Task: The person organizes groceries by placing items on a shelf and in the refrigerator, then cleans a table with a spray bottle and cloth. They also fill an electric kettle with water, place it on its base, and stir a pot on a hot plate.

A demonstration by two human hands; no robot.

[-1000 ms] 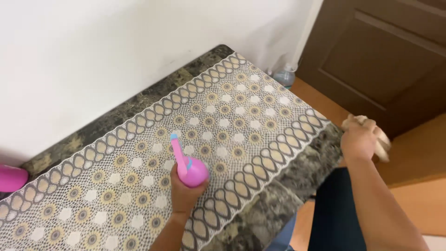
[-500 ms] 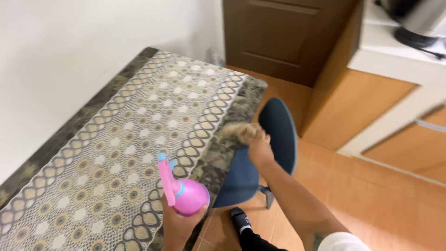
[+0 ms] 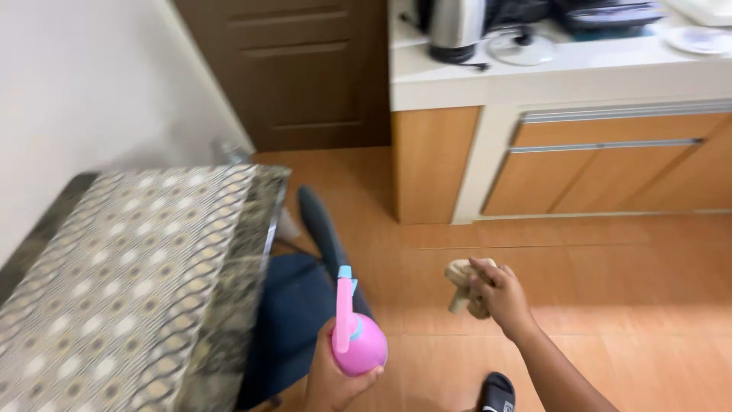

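Note:
My left hand grips a pink spray bottle with a pink and blue trigger head, held upright just off the table's right edge, above a blue chair. My right hand is closed on a crumpled beige cloth, held out over the orange wooden floor. The table with its patterned lace-like cover lies to the left of both hands.
A wooden cabinet with a white counter stands at the back right, carrying a metal kettle and dishes. A dark brown door is at the back. A black slipper shows at the bottom.
The view has swung right, away from the table toward the floor and cabinet. Both hands moved off the table with the spray bottle and the cloth still held.

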